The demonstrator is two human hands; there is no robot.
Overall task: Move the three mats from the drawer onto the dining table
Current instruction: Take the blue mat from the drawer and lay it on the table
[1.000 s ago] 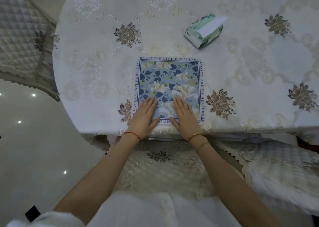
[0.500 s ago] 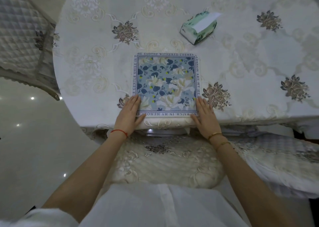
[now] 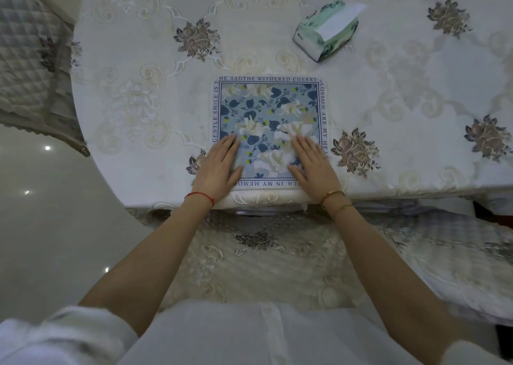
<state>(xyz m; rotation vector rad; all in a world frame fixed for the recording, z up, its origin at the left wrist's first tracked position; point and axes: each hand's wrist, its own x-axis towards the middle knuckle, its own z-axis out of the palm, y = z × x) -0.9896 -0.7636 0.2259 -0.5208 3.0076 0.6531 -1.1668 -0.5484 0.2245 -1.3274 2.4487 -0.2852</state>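
Observation:
A square mat (image 3: pixel 268 109) with blue leaves, white flowers and a lettered border lies flat near the front edge of the round dining table (image 3: pixel 138 114). Whether more mats lie under it cannot be seen. My left hand (image 3: pixel 218 167) rests flat on the mat's near left corner, fingers straight. My right hand (image 3: pixel 313 166) lies flat on the near right part of the mat, fingers straight too. No drawer is in view.
A green tissue pack (image 3: pixel 326 30) lies on the table behind the mat, to the right. A cushioned chair seat (image 3: pixel 258 256) stands under the table edge in front of me. Another quilted chair (image 3: pixel 25 53) is at the left, with glossy floor (image 3: pixel 50 212) beside it.
Half a second ago my hands held the mat's near corners from the sides. Both now lie on top of the mat, further inward. The mat itself has hardly shifted.

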